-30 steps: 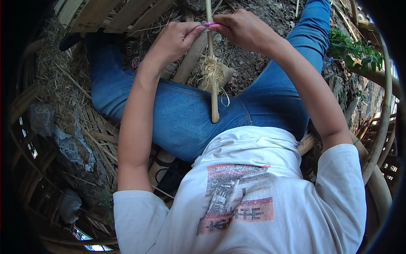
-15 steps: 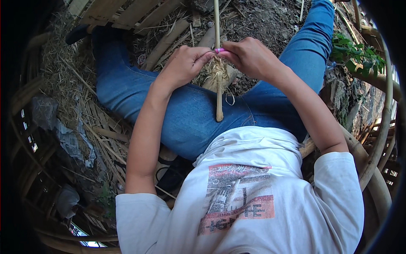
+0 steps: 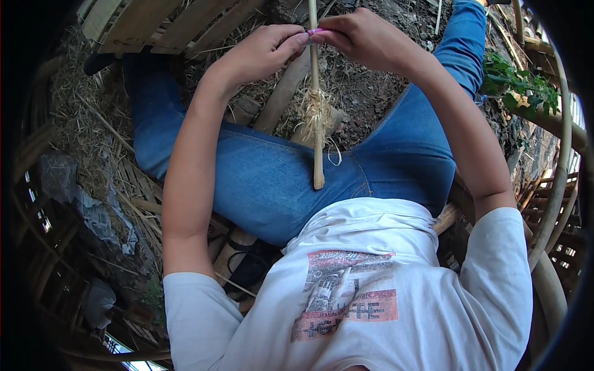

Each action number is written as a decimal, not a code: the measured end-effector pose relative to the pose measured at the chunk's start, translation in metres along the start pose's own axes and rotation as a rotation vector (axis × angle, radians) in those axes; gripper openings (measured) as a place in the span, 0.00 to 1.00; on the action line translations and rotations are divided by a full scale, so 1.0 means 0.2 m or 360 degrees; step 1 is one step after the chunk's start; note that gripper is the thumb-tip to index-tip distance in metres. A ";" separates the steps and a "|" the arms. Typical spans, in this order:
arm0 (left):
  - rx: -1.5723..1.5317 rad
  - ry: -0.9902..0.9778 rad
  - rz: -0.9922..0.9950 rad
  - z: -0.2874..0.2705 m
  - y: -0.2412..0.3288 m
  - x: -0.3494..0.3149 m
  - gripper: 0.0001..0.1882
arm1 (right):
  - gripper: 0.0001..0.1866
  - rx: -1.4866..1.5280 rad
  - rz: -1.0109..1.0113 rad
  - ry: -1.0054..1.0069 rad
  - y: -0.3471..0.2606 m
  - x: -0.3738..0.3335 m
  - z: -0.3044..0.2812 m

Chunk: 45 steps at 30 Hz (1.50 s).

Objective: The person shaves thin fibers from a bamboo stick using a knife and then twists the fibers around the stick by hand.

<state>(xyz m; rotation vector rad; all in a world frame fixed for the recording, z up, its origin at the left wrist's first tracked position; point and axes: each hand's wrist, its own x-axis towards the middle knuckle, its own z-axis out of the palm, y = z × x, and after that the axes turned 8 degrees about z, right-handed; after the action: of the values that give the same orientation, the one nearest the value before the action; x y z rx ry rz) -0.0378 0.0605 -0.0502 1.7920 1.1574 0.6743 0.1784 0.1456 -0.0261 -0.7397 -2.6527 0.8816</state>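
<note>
A slim pale wooden stick runs from the top edge down between my legs, its blunt end over my jeans. Curled, straw-coloured fibres cling round its lower part. Across the stick, well above that tuft, lies a small pink thing whose kind I cannot make out. My right hand pinches it from the right, with thumb and forefinger closed. From the left, my left hand is closed in a pinch at its other end, against the stick. The fingers partly hide both the stick and the pink thing.
My legs in blue jeans spread either side of the stick. Wooden slats stand at upper left, dry straw and torn plastic below them. A leafy plant and curved poles are at right.
Both hands, with the pink thing, have moved up the stick, away from the fibre tuft. The stick's lower end has shifted slightly toward me.
</note>
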 end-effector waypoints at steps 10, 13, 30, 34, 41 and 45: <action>-0.0072 0.0075 -0.0150 0.07 0.04 -0.04 0.19 | 0.20 -0.0217 0.0051 -0.0193 -0.09 0.01 -0.10; -0.0096 0.0103 -0.0131 0.08 0.04 -0.05 0.19 | 0.20 -0.0191 0.0031 -0.0212 -0.10 0.01 -0.10; -0.0223 -0.0018 -0.0128 0.10 0.05 -0.07 0.16 | 0.17 -0.0090 0.0040 -0.0123 -0.12 -0.08 -0.05; -0.0153 -0.0043 -0.0171 0.10 0.06 -0.06 0.16 | 0.16 0.0050 0.0254 -0.0257 -0.11 -0.10 -0.03; -0.0131 -0.0203 -0.0090 0.20 0.10 -0.15 0.14 | 0.13 0.0022 0.0282 -0.0122 -0.11 -0.31 0.15; 0.0053 -0.0211 -0.0007 0.17 0.14 -0.13 0.13 | 0.12 0.0096 0.0324 0.0004 -0.12 -0.33 0.20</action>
<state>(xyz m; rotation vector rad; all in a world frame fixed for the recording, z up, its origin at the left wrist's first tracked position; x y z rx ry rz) -0.0096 0.0183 -0.0418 1.8325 1.0887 0.5279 0.2098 0.0752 -0.0477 -1.0081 -2.5693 1.0053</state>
